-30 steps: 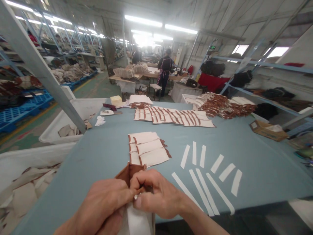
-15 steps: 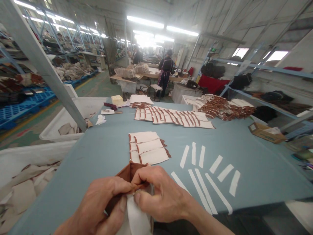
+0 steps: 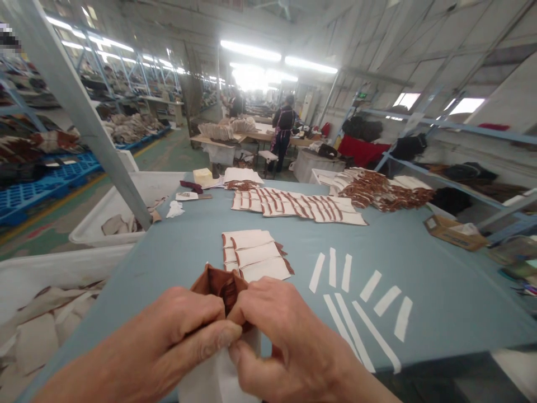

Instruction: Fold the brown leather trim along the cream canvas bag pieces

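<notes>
Close in front of me, my left hand [image 3: 180, 327] and my right hand [image 3: 285, 330] pinch the upper edge of one fabric piece, their thumbs and fingertips almost meeting. The fabric piece [image 3: 210, 282] is brown on the inside and stands partly open like a pouch. Its pale outer side [image 3: 205, 372] hangs below my fingers. Whether a white strip lies under my fingertips is hidden. Right of my hands, several white strips [image 3: 364, 336] lie spread on the table. Just beyond my hands rests a small stack of cream panels with brown edges [image 3: 260, 254].
The blue-green table [image 3: 168, 263] carries a row of overlapping cream-and-brown panels [image 3: 297, 207] and a heap of similar pieces [image 3: 373, 187]. A cardboard box [image 3: 455, 232] sits at right. White bins [image 3: 100, 254] with fabric stand left, beside a slanted post [image 3: 92, 129]. A person [image 3: 285, 126] stands farther back.
The pouch-like piece has opened wider and more brown inside shows. My left thumb now lies across the edge, covering the white strip seen earlier. One table strip beside my right hand is out of sight.
</notes>
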The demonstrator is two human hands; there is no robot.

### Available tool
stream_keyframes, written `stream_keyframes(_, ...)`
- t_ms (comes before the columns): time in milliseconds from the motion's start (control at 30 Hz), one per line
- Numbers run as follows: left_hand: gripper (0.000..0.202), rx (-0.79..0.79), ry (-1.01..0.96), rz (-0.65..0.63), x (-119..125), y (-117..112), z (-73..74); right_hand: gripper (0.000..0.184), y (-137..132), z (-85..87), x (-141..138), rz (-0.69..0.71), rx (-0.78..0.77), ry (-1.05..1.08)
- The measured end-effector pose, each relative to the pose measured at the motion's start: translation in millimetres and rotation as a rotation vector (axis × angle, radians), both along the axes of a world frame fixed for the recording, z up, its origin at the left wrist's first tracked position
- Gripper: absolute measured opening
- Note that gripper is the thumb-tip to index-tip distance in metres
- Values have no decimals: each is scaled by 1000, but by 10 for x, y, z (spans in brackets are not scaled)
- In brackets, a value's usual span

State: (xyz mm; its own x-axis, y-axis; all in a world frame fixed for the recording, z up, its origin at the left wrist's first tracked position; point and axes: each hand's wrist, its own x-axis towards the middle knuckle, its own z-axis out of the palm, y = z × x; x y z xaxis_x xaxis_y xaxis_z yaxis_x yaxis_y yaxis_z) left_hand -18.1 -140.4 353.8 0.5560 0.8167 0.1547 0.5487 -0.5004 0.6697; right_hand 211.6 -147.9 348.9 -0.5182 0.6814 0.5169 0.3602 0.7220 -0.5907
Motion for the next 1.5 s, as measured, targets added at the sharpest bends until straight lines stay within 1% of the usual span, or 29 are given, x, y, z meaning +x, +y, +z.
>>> stream_keyframes(67,50,-64,10,-95,98,26,64,13,-5,5,-2,-27,31,-55)
stream_keyframes(100,50,-77,8,-105,150,25,67,15,-4,-5,-3,-43,36,-84)
stream_keyframes(167,50,-74,1,-42,238,6,17,19,-1,-41,-1,-85,22,-143)
stream_keyframes(233,50,-137,-13,16,292,-16,-83,23,1,-83,6,-135,-31,-189)
stream_keyframes(300,54,-303,-107,17,310,-34,-191,23,2,-109,21,-152,-146,-155)
stream_keyframes(367,63,-517,-282,-2,300,-53,-280,21,2,-118,41,-90,-306,-37)
stream_keyframes(400,68,-620,-376,21,289,-66,-312,19,2,-120,50,-39,-384,28)
stream_keyframes(467,75,-781,-521,129,265,-104,-352,17,3,-130,59,54,-500,120)
stream_keyframes(533,78,-875,-585,241,243,-150,-361,12,2,-154,51,83,-560,153)
stream_keyframes(600,79,-887,-588,272,219,-195,-353,8,-6,-185,29,74,-598,170)
stream_keyframes(700,81,-775,-539,248,159,-242,-337,6,-31,-211,-10,66,-609,224)
stream_keyframes(767,77,-729,-518,205,107,-265,-332,7,-51,-208,-27,75,-564,257)
stream_keyframes(900,67,-746,-485,148,40,-305,-328,13,-91,-177,-33,62,-394,256)
stream_keyframes(967,66,-737,-480,142,37,-324,-326,16,-107,-161,-25,42,-256,223)
stream_keyframes(1067,60,-684,-457,131,49,-348,-330,15,-133,-139,-8,26,-12,154)
stream_keyframes(1167,52,-611,-408,136,56,-367,-344,13,-170,-116,13,-7,157,56)
stream_keyframes(1233,48,-566,-378,128,61,-378,-352,19,-205,-97,26,-25,220,-28)
stream_keyframes(1333,40,-514,-343,112,81,-393,-356,29,-269,-63,41,-39,257,-135)
stream_keyframes(1500,34,-437,-317,87,129,-408,-366,31,-384,-27,12,-103,332,-243)
